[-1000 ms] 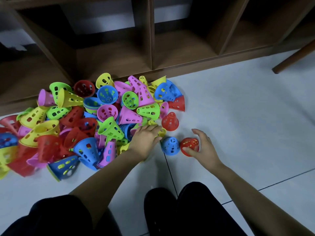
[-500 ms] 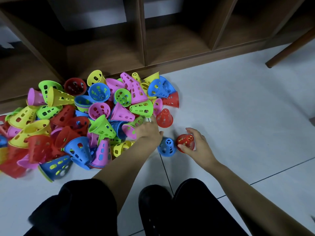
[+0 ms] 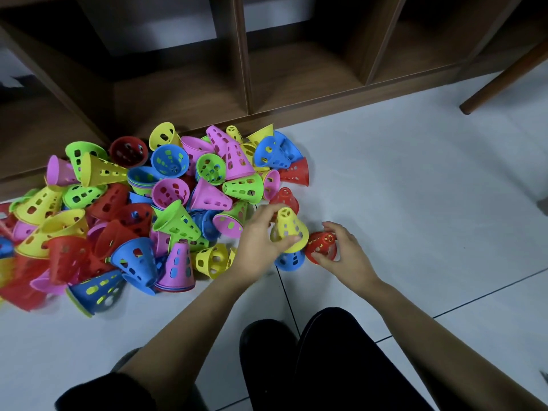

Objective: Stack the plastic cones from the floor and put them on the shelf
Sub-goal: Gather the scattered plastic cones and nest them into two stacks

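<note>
Pale grey tiled floor with thin dark joints. Along the top stands a low dark-wood shelf, its open bays split by upright dividers; a white wall shows through the back. A slanted wooden leg stands at right. Dim, even light

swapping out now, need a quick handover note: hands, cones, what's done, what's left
Left hand: holds a yellow cone, narrow end up, just above a blue cone on the floor; I cannot tell if they touch.
Right hand: grips a red cone beside the blue one.
Pile: mixed cones on the floor in front of the shelf.
Done: nothing on the shelf yet.
Left: probably nest these three, stack the pile, then shelve the stacks.
</note>
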